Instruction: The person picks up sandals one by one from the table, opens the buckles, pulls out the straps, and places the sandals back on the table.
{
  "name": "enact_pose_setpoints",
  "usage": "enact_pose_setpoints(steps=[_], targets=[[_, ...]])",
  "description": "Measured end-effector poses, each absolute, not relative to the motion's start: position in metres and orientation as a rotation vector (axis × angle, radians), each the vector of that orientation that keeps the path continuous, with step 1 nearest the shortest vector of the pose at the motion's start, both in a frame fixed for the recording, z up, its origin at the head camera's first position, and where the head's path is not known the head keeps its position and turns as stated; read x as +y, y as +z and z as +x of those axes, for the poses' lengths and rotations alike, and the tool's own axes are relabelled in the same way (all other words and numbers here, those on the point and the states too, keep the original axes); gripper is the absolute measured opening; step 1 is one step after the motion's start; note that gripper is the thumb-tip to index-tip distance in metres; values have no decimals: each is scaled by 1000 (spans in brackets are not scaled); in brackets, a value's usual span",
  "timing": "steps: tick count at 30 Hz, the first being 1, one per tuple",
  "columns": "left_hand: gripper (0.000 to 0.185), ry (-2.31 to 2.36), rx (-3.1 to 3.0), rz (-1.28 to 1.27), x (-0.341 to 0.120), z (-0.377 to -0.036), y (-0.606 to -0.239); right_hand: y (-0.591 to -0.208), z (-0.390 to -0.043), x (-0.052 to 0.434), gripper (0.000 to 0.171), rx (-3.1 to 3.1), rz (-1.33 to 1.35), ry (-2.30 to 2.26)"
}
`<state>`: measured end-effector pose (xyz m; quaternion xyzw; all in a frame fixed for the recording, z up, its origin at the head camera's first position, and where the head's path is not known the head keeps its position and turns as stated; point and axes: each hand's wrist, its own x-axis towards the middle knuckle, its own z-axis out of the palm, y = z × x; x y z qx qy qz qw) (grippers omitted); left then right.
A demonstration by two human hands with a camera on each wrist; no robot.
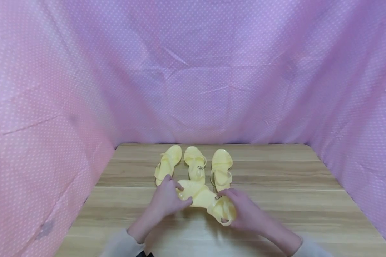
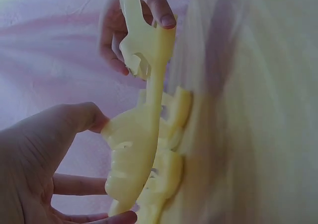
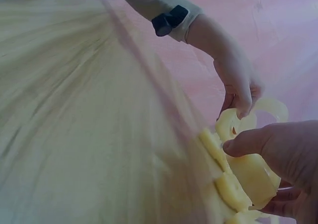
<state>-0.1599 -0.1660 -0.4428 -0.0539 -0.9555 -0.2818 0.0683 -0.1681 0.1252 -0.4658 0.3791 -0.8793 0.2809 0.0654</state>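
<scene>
Both hands hold one pale yellow jelly sandal [image 1: 201, 198] just above the wooden table [image 1: 292, 185], lying crosswise. My left hand [image 1: 175, 195] grips its toe end, thumb and fingers curled round it. My right hand [image 1: 227, 206] grips the heel end by the ankle strap. Seen from the left wrist, the held sandal [image 2: 136, 149] stands edge-on between the left hand [image 2: 94, 169] below and the right hand [image 2: 141, 30] above. The right wrist view shows the right hand [image 3: 258, 177] round the sandal [image 3: 248, 174], with the left hand [image 3: 241, 102] pinching the far end.
Three more yellow sandals stand in a row behind the hands: left sandal [image 1: 168, 163], middle sandal [image 1: 195, 165], right sandal [image 1: 221, 166]. Pink dotted cloth [image 1: 193, 71] walls the table at the back and on both sides.
</scene>
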Motion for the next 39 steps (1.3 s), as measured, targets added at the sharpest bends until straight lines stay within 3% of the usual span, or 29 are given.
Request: enact_pose_setpoints(steps=[9,13,16,20,23,31,39], targets=[[52,-735,-3062,-71,-161,-141,-467,-492,-165,133,73,-2802,1242,1006],[51,-513,-3014,-192,-154,-143,-457,-492,-180,142,72,-2801,1369,1117],[41,-652,-2958,-394,-137,-152,-451,-489,-195,149,53,-2781,1360,1362],[30,-1144,-2960,-583,-111,-165,-457,-488,-207,151,20,-2808,1128,1654],[25,-1339,-2945,-631,-101,-172,-469,-493,-208,147,8,-2833,1029,1672],[9,-1596,-2881,-684,-94,-177,-492,-514,-205,144,9,-2696,1086,1613],[12,-1662,-2833,-619,-94,-180,-501,-520,-200,138,12,-2541,1090,1658]])
